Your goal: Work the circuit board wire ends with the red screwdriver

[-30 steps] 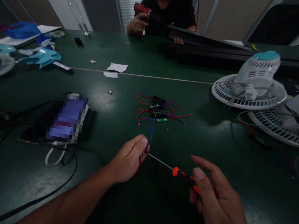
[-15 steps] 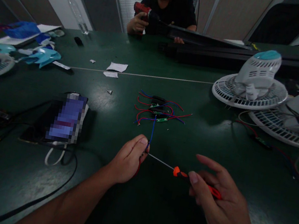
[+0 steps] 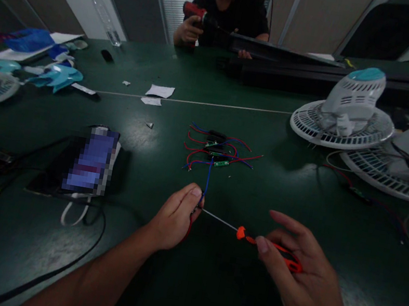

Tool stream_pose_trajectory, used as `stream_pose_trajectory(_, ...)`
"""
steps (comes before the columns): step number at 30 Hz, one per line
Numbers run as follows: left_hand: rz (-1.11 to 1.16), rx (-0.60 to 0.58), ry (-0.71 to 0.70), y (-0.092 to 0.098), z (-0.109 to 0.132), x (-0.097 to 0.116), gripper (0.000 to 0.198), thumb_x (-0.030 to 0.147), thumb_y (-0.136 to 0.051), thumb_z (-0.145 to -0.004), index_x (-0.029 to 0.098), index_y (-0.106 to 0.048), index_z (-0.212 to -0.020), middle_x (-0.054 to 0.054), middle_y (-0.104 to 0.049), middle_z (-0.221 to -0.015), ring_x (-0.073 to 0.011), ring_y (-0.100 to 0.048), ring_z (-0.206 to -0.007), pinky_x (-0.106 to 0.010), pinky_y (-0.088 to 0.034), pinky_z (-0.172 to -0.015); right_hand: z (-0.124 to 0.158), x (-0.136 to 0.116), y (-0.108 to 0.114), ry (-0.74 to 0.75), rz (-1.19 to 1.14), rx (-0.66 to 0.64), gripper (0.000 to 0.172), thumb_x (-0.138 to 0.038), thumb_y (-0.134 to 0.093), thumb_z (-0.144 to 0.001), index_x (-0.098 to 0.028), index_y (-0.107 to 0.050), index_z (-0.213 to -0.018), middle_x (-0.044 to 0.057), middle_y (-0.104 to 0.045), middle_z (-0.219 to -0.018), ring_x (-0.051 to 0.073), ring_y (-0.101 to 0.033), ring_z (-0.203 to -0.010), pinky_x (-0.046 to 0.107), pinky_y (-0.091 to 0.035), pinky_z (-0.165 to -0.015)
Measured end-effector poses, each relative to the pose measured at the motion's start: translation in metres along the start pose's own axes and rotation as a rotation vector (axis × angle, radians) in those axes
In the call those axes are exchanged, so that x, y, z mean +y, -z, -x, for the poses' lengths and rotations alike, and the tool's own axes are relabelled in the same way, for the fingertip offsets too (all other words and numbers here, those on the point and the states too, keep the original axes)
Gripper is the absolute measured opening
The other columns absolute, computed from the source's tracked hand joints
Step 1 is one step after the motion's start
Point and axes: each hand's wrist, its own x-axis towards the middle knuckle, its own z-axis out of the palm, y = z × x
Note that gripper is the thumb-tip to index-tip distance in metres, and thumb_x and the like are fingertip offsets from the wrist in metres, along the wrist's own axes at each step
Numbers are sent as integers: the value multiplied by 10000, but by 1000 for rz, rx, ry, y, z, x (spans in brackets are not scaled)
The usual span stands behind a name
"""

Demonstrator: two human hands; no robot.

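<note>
Green workbench (image 3: 33, 244), near edge: screwdriver tip at the wire ends.
Left hand (image 3: 175, 216) pinched narrow on the ends of a blue wire (image 3: 207, 180) and a red wire (image 3: 188, 229). Right hand (image 3: 296, 280) holds an orange-handled screwdriver (image 3: 241, 232) lightly, its shaft near level, pointing left, tip just beside the pinch. Left hand is nearer the wires; blue lead runs straight ahead into a tangle with small green circuit boards (image 3: 221, 164). White desk fan (image 3: 352, 100) sits far right.
</note>
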Motion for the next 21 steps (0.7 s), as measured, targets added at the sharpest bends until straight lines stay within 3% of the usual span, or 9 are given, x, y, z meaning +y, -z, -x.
stream_pose_trajectory(14,-46,-16,-22,0,0,5,320,366,-317,-920,183,-466,-705,51,-399,-588,-95,-380,-526,-224,-327,-521,0,1,-1,8,8,3,384,-417,-522,-850,-228,-476,-1181,27,-672,-780,170,-641,-637,262,-491,-498)
stream_pose_trajectory(21,-32,22,-9,0,0,4,325,381,-330,-909,183,-465,-691,53,-397,-588,-93,-378,-514,-221,-323,-506,1,0,1,-66,66,-113,440,-438,-322,-935,-190,-468,-1267,-37,-585,-501,148,-559,-410,251,-421,-367)
